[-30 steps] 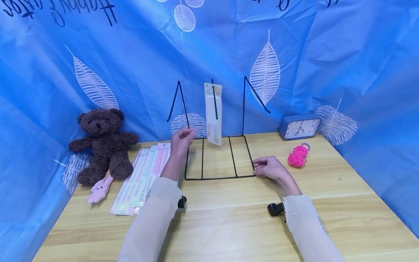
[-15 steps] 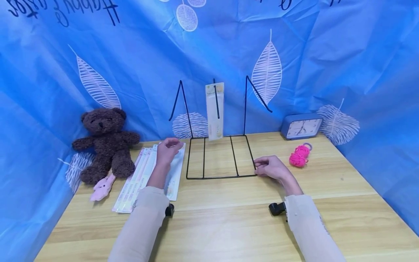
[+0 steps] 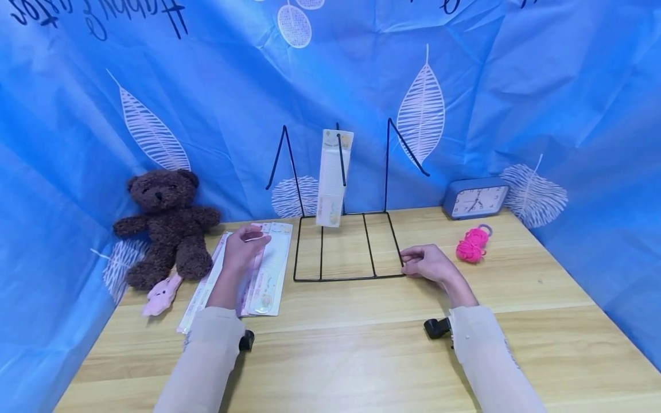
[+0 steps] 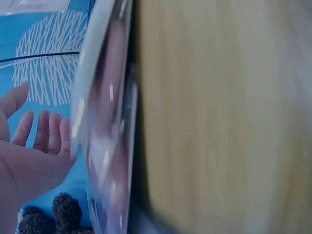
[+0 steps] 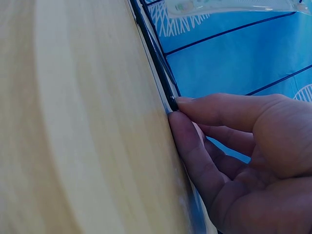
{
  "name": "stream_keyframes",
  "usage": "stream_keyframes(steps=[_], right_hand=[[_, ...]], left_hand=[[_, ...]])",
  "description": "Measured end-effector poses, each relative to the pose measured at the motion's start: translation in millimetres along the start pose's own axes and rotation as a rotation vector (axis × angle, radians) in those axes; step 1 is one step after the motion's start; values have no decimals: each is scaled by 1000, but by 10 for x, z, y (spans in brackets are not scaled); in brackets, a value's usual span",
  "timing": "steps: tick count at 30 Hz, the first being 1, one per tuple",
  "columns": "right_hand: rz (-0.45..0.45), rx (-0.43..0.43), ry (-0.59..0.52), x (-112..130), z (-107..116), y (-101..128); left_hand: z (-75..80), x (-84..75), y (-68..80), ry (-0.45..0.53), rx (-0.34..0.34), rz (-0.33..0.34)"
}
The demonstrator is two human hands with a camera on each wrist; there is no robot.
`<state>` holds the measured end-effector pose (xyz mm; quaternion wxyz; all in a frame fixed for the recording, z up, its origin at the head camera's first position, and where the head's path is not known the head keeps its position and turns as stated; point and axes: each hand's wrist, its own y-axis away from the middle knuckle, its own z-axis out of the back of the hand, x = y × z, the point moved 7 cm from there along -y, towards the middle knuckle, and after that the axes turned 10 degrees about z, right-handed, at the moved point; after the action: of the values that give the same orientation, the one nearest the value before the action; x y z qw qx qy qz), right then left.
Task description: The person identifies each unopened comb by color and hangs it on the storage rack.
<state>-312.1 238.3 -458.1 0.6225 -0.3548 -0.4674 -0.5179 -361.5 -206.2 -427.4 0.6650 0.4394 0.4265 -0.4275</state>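
Observation:
A black wire rack (image 3: 347, 279) stands at the back middle of the wooden table (image 3: 361, 344), and one packaged comb (image 3: 333, 178) hangs tilted from its middle hook. My right hand (image 3: 410, 264) pinches the rack's front right corner; the right wrist view shows thumb and forefinger (image 5: 175, 107) on the wire (image 5: 153, 53). My left hand (image 3: 245, 246) hovers over a fanned stack of packaged combs (image 3: 268, 275) left of the rack. Its fingers (image 4: 48, 131) are straight in the left wrist view, with a blurred pack (image 4: 105, 131) beside the palm.
A brown teddy bear (image 3: 165, 221) sits at the back left with a small pink plush toy (image 3: 160, 295) by its feet. A blue clock (image 3: 475, 198) and a pink yarn bundle (image 3: 471, 245) lie at the back right. Blue cloth walls the table in.
My left hand moved left and down from the rack's left post to over the comb packs. The stack's top packs shifted right. The hanging pack swung to a tilt. The right hand stayed.

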Motion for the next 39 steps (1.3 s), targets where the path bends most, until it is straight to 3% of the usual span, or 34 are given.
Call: stream_keyframes(steps=[8, 12, 23, 29, 39], right_hand=[[6, 4, 11, 39, 5, 18], [6, 5, 10, 40, 1, 14], [1, 11, -2, 41, 5, 0], [1, 12, -10, 15, 7, -5], [3, 15, -13, 10, -2, -3]], left_hand=[[-58, 77, 10, -217, 112, 80], [-114, 73, 28, -292, 143, 62], [-167, 68, 30, -525, 132, -42], [-201, 45, 64, -598, 132, -95], [-183, 26, 33, -627, 135, -8]])
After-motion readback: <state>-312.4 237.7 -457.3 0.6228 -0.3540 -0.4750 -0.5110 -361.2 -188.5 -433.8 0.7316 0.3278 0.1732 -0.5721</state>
